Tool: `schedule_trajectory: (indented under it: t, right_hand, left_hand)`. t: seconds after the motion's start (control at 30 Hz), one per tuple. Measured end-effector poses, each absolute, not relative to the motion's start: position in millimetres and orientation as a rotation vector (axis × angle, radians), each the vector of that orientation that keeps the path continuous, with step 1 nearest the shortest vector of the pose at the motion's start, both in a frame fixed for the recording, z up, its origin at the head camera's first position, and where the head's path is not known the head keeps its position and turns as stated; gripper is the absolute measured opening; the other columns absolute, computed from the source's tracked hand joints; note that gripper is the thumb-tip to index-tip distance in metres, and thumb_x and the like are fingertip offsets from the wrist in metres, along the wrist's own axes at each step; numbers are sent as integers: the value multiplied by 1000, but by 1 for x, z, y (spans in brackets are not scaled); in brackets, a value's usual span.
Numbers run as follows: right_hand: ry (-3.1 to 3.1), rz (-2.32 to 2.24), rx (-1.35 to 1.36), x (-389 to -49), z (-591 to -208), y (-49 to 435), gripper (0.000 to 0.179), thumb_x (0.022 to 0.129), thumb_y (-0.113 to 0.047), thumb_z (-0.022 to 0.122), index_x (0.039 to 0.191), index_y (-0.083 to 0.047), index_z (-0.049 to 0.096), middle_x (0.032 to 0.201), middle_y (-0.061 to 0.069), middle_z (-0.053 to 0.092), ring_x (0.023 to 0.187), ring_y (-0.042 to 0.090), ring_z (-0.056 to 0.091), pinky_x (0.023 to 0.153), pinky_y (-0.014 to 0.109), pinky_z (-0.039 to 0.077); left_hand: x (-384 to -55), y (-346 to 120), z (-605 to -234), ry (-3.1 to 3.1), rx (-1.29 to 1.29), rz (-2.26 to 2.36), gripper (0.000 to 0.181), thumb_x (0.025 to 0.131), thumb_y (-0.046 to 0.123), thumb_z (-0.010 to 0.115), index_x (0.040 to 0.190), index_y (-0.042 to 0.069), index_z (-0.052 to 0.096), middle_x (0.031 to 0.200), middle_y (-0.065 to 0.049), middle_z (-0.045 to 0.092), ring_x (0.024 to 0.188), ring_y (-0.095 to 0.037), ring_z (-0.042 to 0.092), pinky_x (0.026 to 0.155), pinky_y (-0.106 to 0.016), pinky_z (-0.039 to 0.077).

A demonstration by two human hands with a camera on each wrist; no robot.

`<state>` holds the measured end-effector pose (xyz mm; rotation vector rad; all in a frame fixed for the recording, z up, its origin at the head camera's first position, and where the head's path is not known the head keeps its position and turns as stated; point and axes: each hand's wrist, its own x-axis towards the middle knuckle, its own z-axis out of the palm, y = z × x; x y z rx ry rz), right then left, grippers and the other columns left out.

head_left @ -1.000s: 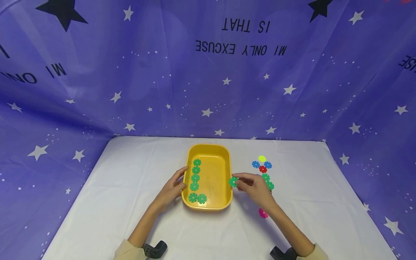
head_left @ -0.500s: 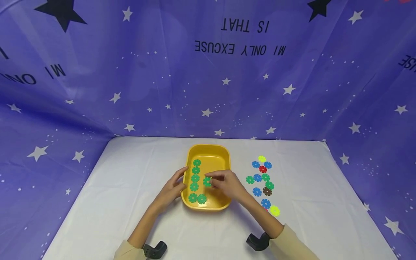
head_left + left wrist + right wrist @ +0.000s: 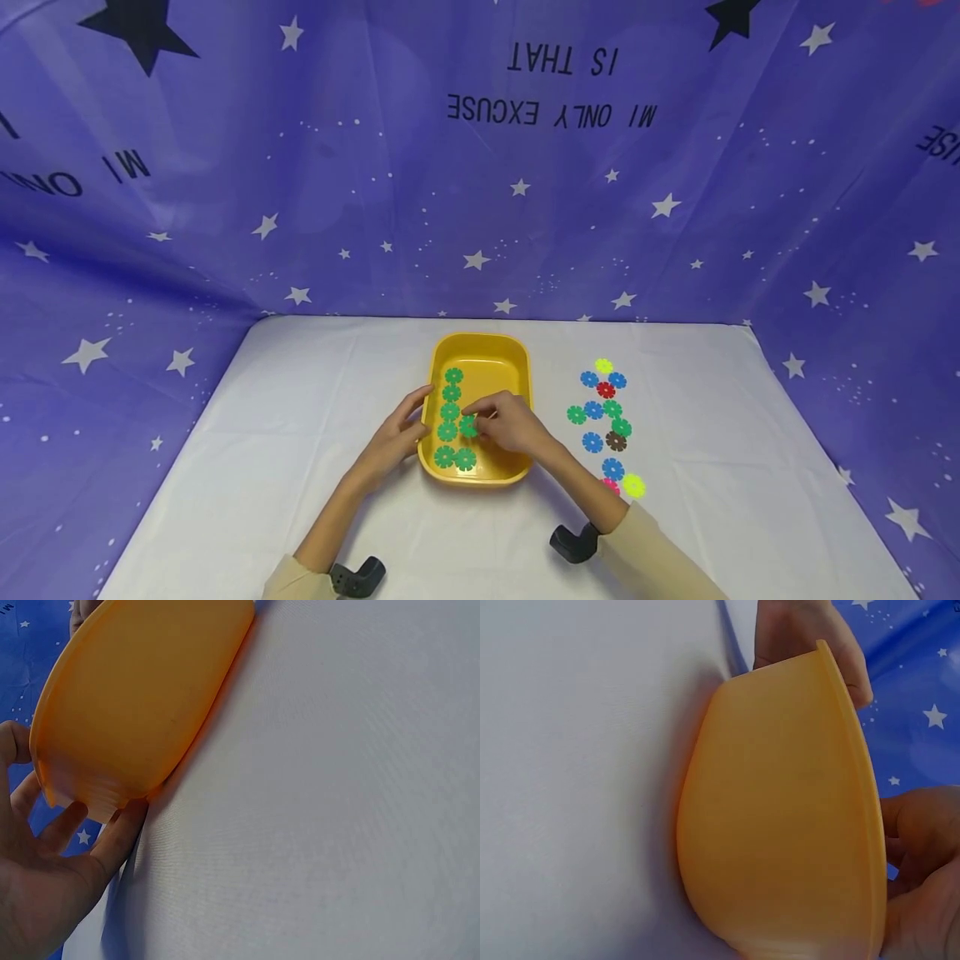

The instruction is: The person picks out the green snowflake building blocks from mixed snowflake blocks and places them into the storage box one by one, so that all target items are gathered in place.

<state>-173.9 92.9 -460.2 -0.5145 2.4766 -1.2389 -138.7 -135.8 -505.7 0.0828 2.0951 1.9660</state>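
Observation:
A yellow plastic tray (image 3: 480,482) sits on the white table. My right hand (image 3: 512,423) reaches over its right rim and pinches a green notched plastic disc (image 3: 468,427) between thumb and fingertips, low inside the tray. That disc is right beside a column of several green discs (image 3: 450,411) along the left side; a pair of green discs (image 3: 465,459) lies near the front. Against the tray's left wall rests my left hand (image 3: 395,432), its fingers (image 3: 120,836) extended along the outside. The right wrist view shows the tray's outer wall (image 3: 780,802), which hides the pinched disc.
Right of the tray lie loose notched discs: several blue discs (image 3: 592,442), green ones, a red disc (image 3: 606,390), a brown disc (image 3: 617,441), yellow discs (image 3: 633,486) and a pink one partly behind the right forearm. A purple starry cloth (image 3: 480,208) surrounds the table.
My right hand has carried the green disc leftward from outside the tray's right rim, over the rim, and close to the green column. The left hand has stayed at the tray's left wall.

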Motion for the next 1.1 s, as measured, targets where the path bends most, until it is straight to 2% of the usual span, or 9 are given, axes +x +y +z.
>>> schedule_trajectory:
  t: [0.4,1.1]
  right_hand:
    - [2625,-984,-602,-180,-467,84,26,86,2,61,105,-3,77,71,-4,61,60,11,50,51,20,42]
    - [2604,-956,-489,-178,-478,77,25,84,4,62,101,-6,77,71,-3,61,58,11,51,49,20,41]
  left_hand:
    - [-141,-136,-505,2084,79,1983,67,92,8,53,155,23,36,162,-18,22,135,-43,42,93,-44,54]
    - [-139,-135,-506,2091,65,1974,68,92,9,53,155,23,36,162,-19,21,136,-43,41,94,-44,54]
